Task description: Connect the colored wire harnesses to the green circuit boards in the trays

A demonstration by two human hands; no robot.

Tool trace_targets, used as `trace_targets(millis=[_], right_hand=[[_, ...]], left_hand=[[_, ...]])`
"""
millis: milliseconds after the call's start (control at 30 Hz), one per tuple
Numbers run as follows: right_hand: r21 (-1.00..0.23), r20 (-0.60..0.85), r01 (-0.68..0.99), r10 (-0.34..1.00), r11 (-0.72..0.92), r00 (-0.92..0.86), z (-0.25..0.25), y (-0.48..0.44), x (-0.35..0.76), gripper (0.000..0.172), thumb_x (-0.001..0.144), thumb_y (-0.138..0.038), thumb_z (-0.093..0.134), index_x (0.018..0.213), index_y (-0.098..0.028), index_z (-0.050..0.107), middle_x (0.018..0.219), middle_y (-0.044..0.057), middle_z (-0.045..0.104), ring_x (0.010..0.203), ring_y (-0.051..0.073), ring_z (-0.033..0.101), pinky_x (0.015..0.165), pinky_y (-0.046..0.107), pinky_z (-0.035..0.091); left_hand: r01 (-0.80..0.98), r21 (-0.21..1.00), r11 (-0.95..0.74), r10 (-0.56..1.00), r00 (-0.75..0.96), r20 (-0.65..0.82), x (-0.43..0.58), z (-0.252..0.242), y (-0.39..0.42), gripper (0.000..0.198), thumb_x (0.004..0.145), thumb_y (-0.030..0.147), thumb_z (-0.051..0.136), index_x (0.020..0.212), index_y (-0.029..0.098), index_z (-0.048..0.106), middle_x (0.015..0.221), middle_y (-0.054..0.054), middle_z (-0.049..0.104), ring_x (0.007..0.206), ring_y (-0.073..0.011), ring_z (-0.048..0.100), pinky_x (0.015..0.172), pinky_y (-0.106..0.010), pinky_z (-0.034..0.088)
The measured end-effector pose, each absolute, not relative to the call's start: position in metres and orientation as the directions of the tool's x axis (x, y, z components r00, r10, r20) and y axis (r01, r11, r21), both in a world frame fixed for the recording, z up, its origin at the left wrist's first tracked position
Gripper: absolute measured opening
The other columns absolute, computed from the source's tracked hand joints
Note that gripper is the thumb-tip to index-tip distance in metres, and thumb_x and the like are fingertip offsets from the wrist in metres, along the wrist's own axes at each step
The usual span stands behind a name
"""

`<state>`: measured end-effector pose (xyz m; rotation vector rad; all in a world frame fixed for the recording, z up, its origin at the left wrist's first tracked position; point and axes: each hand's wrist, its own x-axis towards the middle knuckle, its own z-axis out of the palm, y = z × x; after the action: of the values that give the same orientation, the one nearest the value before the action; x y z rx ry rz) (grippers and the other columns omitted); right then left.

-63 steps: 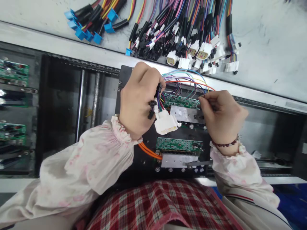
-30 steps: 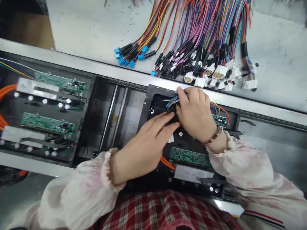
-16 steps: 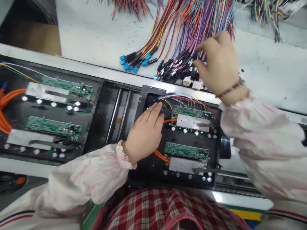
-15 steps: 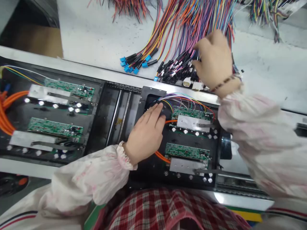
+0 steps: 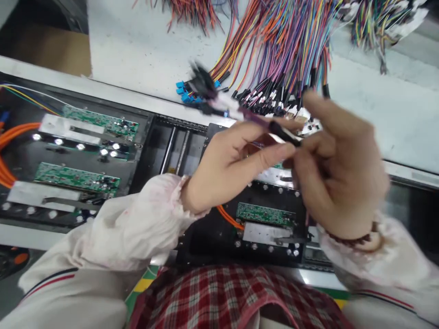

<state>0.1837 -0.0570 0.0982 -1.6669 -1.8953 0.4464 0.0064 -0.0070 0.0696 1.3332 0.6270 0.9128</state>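
A short wire harness (image 5: 283, 133) with black sleeving, purple wires and blurred black ends is held up over the black fixture (image 5: 209, 242). My left hand (image 5: 224, 169) pinches it between thumb and fingers. My right hand (image 5: 346, 169) is closed on it close to the sleeve's end, its fingertips meeting those of the left. A thin purple strand hangs below the right hand. Under both hands, the upper circuit board is mostly covered; the lower green circuit board (image 5: 267, 214) shows beside a metal plate (image 5: 264, 234) and orange cables (image 5: 229, 218).
Behind the hands lie bundles of coloured wires (image 5: 284, 36) with black and white ends, next to blue connectors (image 5: 187, 93). A second fixture (image 5: 20, 157) with two boards and thick orange cables (image 5: 7, 155) stands at left. Between the fixtures run a rod and a screw (image 5: 181, 153).
My right hand has come back from the wire bundle with a harness. My left hand has lifted off the fixture and moved up and right to pinch the harness too.
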Motion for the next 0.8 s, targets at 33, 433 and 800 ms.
trace_targets(millis=[33,433,800], right_hand=[[-0.718,0.182,0.683,0.983,0.137,-0.006,0.092,-0.072,0.178,0.048,0.097,-0.026,0.053,0.143,-0.034,0.045,0.088,0.001,0.065,0.061,0.012,0.061,0.054,0.028,0.052],[-0.794,-0.237,0.571,0.971,-0.208,0.024,0.06,-0.085,0.203,0.02,0.095,-0.035,0.058,0.08,-0.022,0.063,0.068,-0.002,0.066,0.063,0.011,0.063,0.057,0.023,0.046],[-0.463,0.193,0.88,0.981,0.108,-0.018,0.047,-0.079,0.203,0.013,0.096,-0.029,0.055,0.09,-0.021,0.062,0.079,0.0,0.068,0.064,0.013,0.062,0.057,0.026,0.042]], left_hand=[[-0.201,0.979,0.04,0.858,0.509,0.07,0.011,0.069,-0.005,0.009,0.096,0.025,0.06,0.098,0.02,0.068,0.096,0.0,0.071,0.088,-0.0167,0.071,0.075,-0.028,0.061],[-0.252,0.881,0.402,0.827,0.513,-0.231,0.029,0.026,0.002,0.033,0.077,0.024,0.084,0.094,0.018,0.056,0.075,0.002,0.061,0.067,-0.0146,0.066,0.062,-0.027,0.064],[-0.238,0.859,0.453,0.811,0.509,-0.287,0.03,0.018,-0.001,0.044,0.076,0.026,0.083,0.1,0.019,0.047,0.071,0.004,0.057,0.059,-0.0121,0.063,0.051,-0.02,0.059]])
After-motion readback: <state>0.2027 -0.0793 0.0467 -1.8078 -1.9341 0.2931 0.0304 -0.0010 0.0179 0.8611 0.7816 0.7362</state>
